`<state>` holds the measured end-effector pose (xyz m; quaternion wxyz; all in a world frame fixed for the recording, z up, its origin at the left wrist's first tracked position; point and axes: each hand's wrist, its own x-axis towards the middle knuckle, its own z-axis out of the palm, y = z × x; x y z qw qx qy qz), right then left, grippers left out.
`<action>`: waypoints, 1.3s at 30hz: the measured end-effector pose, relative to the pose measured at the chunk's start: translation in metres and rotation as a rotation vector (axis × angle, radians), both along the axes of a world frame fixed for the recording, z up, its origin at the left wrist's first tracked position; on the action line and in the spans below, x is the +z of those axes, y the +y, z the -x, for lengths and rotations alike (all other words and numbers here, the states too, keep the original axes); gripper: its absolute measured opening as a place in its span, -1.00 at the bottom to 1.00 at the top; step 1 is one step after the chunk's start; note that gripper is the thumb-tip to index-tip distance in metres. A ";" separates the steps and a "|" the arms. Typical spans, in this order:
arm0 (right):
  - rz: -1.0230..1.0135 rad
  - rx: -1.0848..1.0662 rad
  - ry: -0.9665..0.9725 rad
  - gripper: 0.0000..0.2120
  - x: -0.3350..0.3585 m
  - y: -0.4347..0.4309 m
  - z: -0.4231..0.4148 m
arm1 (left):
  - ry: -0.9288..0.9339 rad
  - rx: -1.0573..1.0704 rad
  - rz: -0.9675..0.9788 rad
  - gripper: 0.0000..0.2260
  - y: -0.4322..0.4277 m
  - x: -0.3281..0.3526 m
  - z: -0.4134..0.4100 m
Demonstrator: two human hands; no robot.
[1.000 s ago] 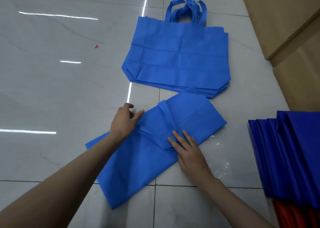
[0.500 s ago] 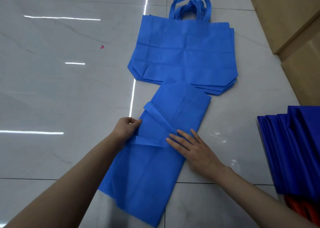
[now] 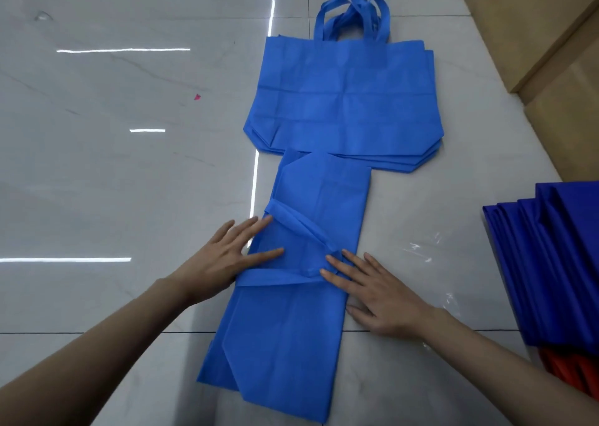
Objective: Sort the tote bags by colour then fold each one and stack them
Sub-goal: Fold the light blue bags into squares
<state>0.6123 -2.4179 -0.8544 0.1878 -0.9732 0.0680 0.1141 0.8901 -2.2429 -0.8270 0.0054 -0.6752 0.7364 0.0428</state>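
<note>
A light blue tote bag (image 3: 291,322), folded lengthwise into a long strip, lies on the pale tiled floor (image 3: 113,182) straight ahead of me, its handles tucked across the middle. My left hand (image 3: 227,254) lies flat on the strip's left edge with fingers spread. My right hand (image 3: 372,289) presses flat on the right edge, fingertips on the handle fold. Beyond the strip's far end sits a stack of unfolded light blue tote bags (image 3: 346,101), handles pointing away.
A pile of folded dark blue bags (image 3: 557,263) lies at the right, with orange-red bags (image 3: 570,370) under its near end. Brown cardboard (image 3: 551,36) fills the far right corner. A small pink scrap (image 3: 196,96) lies on the floor at left.
The folded strip has swung from a diagonal to pointing straight away from me. My left hand has let go of its edge and now lies flat; my right hand stayed flat on it.
</note>
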 end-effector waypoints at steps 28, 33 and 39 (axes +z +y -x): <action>0.044 -1.251 -0.274 -0.40 0.030 -0.008 -0.104 | 0.919 1.071 0.163 -0.66 -0.054 -0.007 0.035; 0.200 -0.436 -0.050 -0.35 0.019 -0.038 -0.107 | 0.585 0.899 0.079 -0.62 -0.031 -0.005 0.002; 0.369 -0.526 -0.077 -0.47 -0.011 -0.017 -0.114 | 0.167 0.739 0.349 -0.64 -0.054 -0.019 0.074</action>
